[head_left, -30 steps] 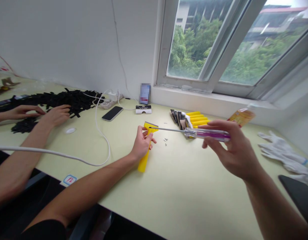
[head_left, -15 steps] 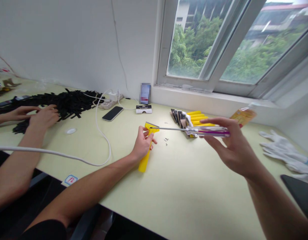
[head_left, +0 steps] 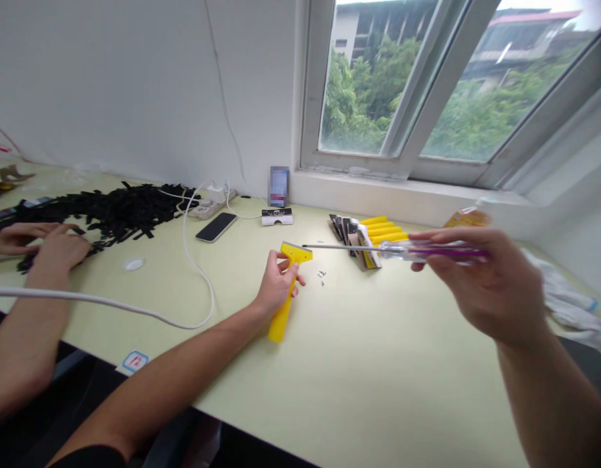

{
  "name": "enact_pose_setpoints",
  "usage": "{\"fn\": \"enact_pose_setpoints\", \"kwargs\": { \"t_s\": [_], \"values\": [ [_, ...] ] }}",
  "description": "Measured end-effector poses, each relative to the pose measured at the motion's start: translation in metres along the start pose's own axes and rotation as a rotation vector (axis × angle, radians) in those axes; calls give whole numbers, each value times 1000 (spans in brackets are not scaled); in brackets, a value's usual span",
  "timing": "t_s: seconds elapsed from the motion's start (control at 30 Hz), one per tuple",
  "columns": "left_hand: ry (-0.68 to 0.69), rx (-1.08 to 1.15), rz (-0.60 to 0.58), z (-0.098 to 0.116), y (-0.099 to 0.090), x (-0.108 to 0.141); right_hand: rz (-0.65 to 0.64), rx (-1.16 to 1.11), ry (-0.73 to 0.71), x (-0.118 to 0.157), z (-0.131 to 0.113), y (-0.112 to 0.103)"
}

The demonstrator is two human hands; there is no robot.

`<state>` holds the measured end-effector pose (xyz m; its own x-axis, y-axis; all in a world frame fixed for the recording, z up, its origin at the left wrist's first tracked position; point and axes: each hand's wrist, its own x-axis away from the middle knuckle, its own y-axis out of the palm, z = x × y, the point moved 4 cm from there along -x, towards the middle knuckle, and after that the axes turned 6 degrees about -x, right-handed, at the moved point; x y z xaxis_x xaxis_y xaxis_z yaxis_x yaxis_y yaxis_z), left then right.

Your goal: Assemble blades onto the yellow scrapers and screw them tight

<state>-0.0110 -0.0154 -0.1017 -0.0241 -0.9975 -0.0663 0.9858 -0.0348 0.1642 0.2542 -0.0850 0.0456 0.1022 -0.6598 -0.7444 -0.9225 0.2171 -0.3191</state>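
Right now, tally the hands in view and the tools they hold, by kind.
Person's own hands, left hand and right hand: 2
Co-worker's hands: 2
Yellow plastic scraper: 1
Screwdriver: 1
Total: 6

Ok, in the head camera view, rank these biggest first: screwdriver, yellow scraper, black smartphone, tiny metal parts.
The screwdriver looks largest, though held nearer the camera. The yellow scraper and black smartphone look alike, so I can't rank them. The tiny metal parts are smallest.
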Motion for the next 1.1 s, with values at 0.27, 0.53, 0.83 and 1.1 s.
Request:
{"fn": "enact_pose_setpoints", "kwargs": {
  "t_s": [0.27,0.53,0.83,1.1],
  "values": [
    [-65,108,14,7,-3,0,-70,142,64,-3,14,-13],
    [-77,109,17,6,-3,0,-142,328,132,-3,33,-9],
    [-75,90,13,1,-2,0,-115,260,165,-1,41,-5],
    [-81,91,1,1,-3,-1,-138,258,159,1,46,2]
  ]
}}
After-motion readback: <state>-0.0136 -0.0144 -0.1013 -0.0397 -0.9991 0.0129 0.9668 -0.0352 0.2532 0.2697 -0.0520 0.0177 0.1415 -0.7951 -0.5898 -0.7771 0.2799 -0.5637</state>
